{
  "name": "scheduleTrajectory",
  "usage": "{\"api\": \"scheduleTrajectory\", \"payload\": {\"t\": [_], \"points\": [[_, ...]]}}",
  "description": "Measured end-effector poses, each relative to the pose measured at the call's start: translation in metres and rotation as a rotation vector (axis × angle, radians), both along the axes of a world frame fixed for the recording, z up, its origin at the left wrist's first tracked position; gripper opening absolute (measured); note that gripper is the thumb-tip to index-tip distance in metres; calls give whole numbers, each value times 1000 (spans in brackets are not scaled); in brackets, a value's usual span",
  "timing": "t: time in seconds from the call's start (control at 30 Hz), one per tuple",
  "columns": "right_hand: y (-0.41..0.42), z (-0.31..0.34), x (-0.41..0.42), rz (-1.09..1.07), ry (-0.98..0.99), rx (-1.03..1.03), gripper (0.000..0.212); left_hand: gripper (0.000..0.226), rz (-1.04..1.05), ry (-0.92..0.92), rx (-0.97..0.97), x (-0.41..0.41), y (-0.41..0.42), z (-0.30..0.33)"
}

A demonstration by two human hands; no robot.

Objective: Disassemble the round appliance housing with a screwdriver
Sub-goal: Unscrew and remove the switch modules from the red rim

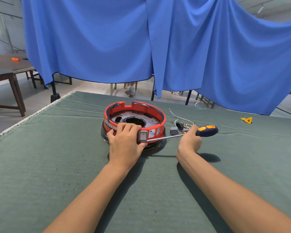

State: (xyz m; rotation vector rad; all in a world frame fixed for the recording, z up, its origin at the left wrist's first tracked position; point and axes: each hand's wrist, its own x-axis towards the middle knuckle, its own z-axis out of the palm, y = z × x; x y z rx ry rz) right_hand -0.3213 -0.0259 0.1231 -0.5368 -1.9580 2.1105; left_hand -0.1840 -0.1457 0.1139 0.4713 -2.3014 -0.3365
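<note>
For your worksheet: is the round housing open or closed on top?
Open. The housing has no cover; its metal plate with a central hole shows inside the red rim.

The housing [134, 122] sits mid-table [57, 165]. Left hand [124, 142] is on its near rim, the screwdriver [188, 133] and right hand [190, 140] just right of it, loose wires [178, 117] behind-right, curtain [141, 39] way behind.

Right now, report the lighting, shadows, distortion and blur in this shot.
Head view: even overhead light; soft dark shadows under both forearms on the green mat; wide-angle bending curves the mat's edge and blue curtain; housing and screwdriver sharp; glossy black base shows slight glare.
</note>
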Motion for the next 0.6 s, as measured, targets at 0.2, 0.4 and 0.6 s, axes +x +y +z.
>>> {"api": "scheduleTrajectory", "payload": {"t": [0.2, 0.4, 0.6], "points": [[-1, -9, -5, 50, -26, 55, 44, 50, -13, 23, -14, 1, 1, -2], [-9, -7, -16, 120, -83, 268, 47, 49, -25, 28, -30, 1, 1, -1], [-9, -8, -12, 128, -76, 292, 52, 43, -32, 47, -107, 0, 1, -1]]}}
